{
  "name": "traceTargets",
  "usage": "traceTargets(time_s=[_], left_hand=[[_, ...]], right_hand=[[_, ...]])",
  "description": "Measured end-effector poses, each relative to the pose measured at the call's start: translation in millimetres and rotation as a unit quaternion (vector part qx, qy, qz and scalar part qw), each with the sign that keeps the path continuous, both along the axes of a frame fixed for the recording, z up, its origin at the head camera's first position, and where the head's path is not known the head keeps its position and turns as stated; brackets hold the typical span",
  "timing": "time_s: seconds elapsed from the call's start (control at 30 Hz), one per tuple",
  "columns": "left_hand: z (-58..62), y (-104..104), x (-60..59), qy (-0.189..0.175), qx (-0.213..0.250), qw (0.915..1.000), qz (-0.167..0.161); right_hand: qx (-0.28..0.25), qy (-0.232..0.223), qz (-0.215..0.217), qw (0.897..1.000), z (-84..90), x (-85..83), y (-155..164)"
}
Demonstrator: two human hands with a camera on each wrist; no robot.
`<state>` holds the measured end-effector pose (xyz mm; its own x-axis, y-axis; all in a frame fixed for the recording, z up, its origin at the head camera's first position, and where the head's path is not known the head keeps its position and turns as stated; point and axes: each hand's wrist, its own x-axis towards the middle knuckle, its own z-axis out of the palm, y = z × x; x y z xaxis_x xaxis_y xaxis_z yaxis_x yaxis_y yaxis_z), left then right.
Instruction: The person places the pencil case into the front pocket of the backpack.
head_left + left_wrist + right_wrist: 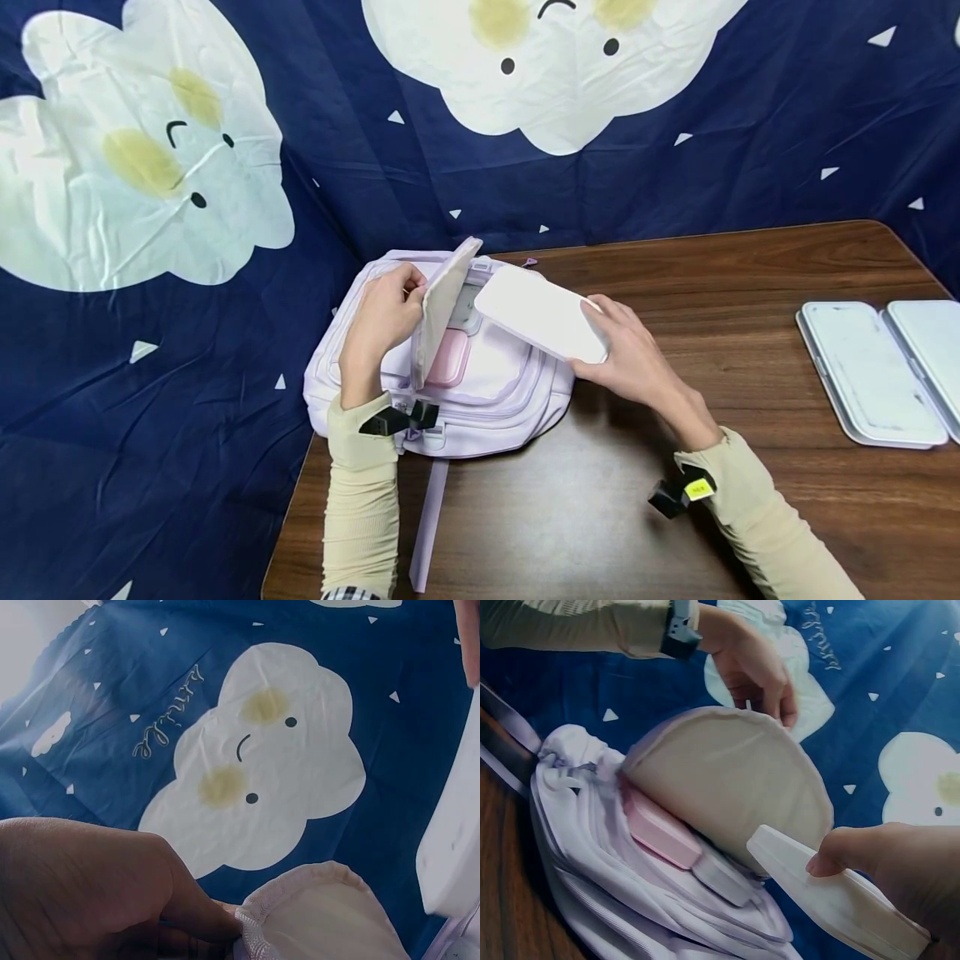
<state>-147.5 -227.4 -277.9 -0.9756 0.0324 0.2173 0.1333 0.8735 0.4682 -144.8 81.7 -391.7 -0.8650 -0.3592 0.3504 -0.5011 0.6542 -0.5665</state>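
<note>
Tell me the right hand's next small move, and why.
Probably lower the white case into the open lilac bag: the right hand holds it by one end, the left hand pinches the raised flap, and a pink case lies exposed inside.

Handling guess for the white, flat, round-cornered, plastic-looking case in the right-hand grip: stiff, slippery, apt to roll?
The white, flat, round-cornered, plastic-looking case is likely stiff: no sag shows, though the right-hand grip holds only one end. Perhaps slippery, since its surface looks smooth. Unlikely to roll, given its broad flat face.
</note>
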Motion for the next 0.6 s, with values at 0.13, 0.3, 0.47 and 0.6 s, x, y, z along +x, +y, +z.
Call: traceTargets(time_s=[0.13,0.3,0.47,0.6], left_hand=[[-1.0,0.3,-1.3,0.001,-0.003,1.0,0.0],[-1.9,0.8,-2.0,-0.003,-0.001,1.0,0.0],[-1.7,1.5,-1.7,-0.007,0.0,1.0,-0.003],[-1.1,2.0,-1.4,-0.005,-0.001,1.0,-0.005]], right_hand=[[0.0,-0.008,0.018,1.0,-2.0,-2.7,-11.2],[0.005,-0.026,0.03,0.999,-4.9,-5.6,-20.4],[0.015,-0.038,0.036,0.999,-7.8,-8.0,-25.1],[0.016,-0.035,0.042,0.998,-10.6,-11.9,-28.5]])
